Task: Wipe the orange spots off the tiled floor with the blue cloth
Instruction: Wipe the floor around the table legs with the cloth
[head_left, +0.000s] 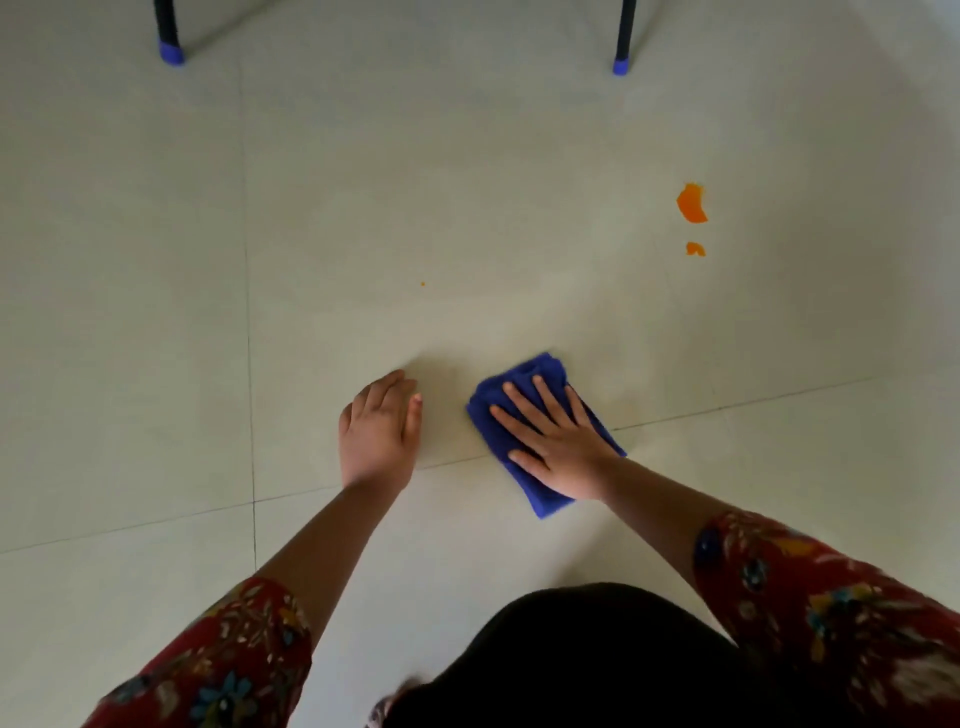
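A folded blue cloth (540, 499) lies on the pale tiled floor (156, 312), across a grout line. My right hand (556, 441) presses flat on it with fingers spread and straight. My left hand (379, 426) rests flat on the bare floor just left of the cloth, holding nothing. A large orange spot (692, 203) sits far to the upper right, with a smaller orange spot (695, 249) just below it. A tiny orange speck (423, 283) lies ahead, between the two hands.
Two dark chair legs with blue caps stand at the far edge, one at the left (170, 52) and one at the right (621, 65). My dark-clothed knee (597, 665) fills the bottom centre.
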